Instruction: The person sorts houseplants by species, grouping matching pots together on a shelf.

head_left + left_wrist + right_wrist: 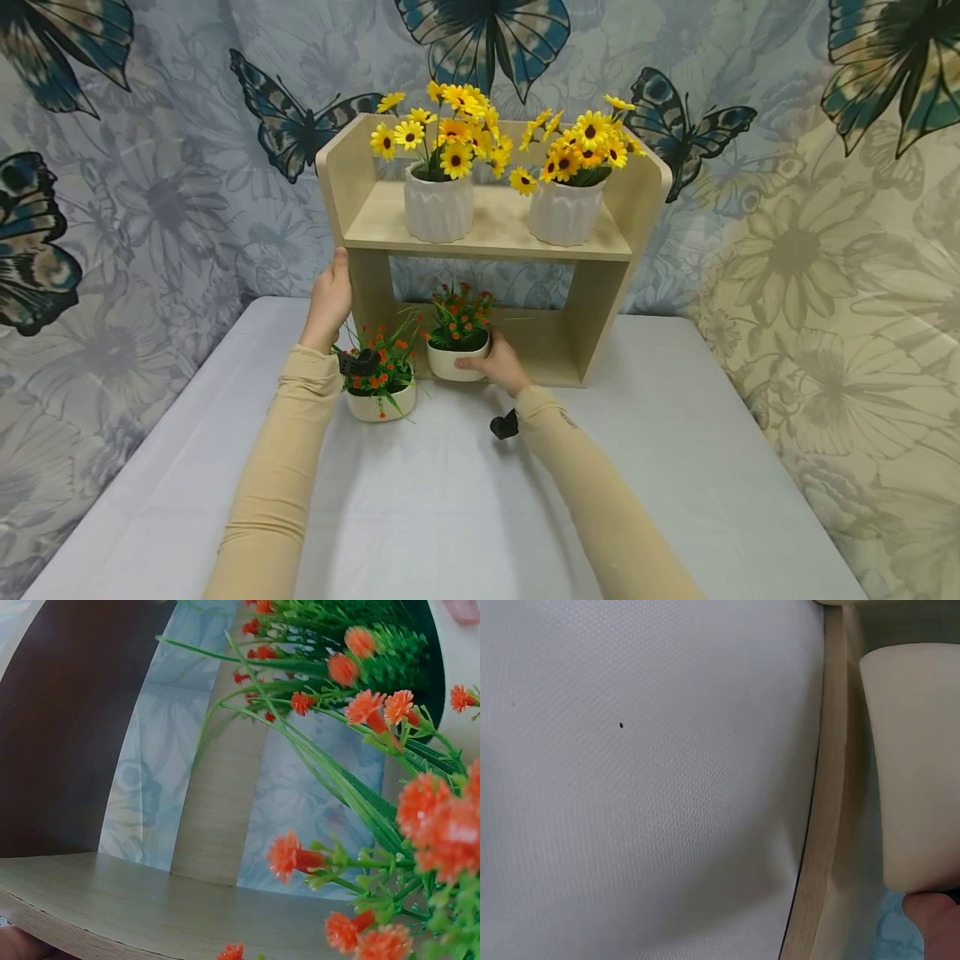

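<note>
My right hand (501, 364) grips a white pot (456, 363) of small red flowers at the lower shelf's front edge. Its thumb lies across the front of the pot; the other fingers are mostly hidden. In the right wrist view the pot (919, 765) overlaps the bottom board, a fingertip (936, 919) against it. My left hand (330, 298) rests along the outer left side of the wooden shelf unit (618, 292). A second white pot (382, 405) of red flowers stands on the table below that hand; its flowers (442, 817) fill the right of the left wrist view.
Two white ribbed pots, one on the left (438, 208) and one on the right (566, 214), hold yellow flowers on the upper shelf. A white cloth covers the table (435, 500). Behind the unit hangs a butterfly-patterned backdrop (787, 250). Black wrist mounts sit at both cuffs.
</note>
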Demonstrator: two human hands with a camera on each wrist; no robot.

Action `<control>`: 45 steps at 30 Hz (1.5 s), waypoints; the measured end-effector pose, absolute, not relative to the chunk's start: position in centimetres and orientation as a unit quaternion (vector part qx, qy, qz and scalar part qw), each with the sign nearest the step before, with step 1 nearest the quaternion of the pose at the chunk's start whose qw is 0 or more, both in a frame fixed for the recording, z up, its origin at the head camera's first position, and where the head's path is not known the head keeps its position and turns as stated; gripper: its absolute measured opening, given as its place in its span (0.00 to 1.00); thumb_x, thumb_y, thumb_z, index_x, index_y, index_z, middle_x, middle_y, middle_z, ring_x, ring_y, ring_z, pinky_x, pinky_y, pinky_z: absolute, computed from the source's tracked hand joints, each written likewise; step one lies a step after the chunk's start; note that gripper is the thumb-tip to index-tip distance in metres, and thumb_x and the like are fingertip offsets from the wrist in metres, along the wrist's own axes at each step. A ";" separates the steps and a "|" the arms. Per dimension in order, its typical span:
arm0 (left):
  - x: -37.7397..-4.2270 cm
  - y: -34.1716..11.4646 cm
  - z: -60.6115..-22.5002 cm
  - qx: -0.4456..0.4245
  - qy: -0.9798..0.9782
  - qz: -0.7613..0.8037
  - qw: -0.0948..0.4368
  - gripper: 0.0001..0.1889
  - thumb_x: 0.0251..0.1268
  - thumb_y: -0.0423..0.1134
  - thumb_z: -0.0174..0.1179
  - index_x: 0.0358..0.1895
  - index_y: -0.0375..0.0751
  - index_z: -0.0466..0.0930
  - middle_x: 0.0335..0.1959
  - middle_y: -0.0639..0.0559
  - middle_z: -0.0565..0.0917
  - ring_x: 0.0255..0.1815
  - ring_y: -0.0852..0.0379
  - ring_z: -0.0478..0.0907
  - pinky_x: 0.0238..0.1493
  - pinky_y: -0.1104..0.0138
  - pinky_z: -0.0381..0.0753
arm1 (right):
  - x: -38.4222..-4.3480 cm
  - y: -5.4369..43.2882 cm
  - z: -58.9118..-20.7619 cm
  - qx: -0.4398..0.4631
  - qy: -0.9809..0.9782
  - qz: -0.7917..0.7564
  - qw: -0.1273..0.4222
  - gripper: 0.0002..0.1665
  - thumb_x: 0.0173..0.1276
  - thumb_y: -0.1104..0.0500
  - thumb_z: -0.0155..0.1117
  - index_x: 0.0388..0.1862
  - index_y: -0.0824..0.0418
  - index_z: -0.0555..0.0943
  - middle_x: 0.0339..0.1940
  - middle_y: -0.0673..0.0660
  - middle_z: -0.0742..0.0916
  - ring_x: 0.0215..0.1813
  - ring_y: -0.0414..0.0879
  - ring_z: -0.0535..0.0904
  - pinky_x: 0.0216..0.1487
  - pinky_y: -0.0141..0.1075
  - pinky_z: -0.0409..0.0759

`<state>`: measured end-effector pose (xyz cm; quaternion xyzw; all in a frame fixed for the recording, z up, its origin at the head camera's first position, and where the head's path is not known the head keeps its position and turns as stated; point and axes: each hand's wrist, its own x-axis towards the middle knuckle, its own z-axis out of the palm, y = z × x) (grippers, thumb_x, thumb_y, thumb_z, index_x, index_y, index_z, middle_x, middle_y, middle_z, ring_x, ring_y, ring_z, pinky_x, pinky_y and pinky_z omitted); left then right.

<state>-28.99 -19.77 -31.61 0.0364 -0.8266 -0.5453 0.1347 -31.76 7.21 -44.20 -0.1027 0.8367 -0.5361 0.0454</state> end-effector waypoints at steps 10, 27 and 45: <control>-28.8 -19.8 -31.5 0.032 -0.827 -0.543 0.142 0.45 0.65 0.68 0.23 0.68 0.30 0.57 0.68 0.32 0.56 0.68 0.37 0.51 0.65 0.47 0.52 | -32.2 6.4 -44.2 -0.100 0.842 -0.529 0.030 0.59 0.48 0.53 0.78 0.71 0.67 0.52 0.65 0.66 0.68 0.64 0.57 0.65 0.62 0.45 0.63; -28.8 -19.7 -31.9 0.037 -0.824 -0.550 0.132 0.46 0.62 0.70 0.23 0.73 0.37 0.46 0.72 0.38 0.49 0.70 0.41 0.46 0.67 0.50 0.48 | -32.2 5.7 -44.5 -0.088 0.845 -0.527 0.020 0.55 0.49 0.56 0.78 0.69 0.67 0.55 0.65 0.65 0.68 0.65 0.57 0.63 0.64 0.45 0.60; -28.8 -19.7 -31.9 0.029 -0.828 -0.543 0.137 0.45 0.64 0.69 0.23 0.72 0.36 0.46 0.72 0.38 0.49 0.70 0.40 0.45 0.67 0.49 0.47 | -32.8 5.1 -44.6 -0.076 0.851 -0.518 0.032 0.55 0.51 0.56 0.76 0.71 0.63 0.54 0.66 0.65 0.68 0.67 0.58 0.60 0.66 0.47 0.57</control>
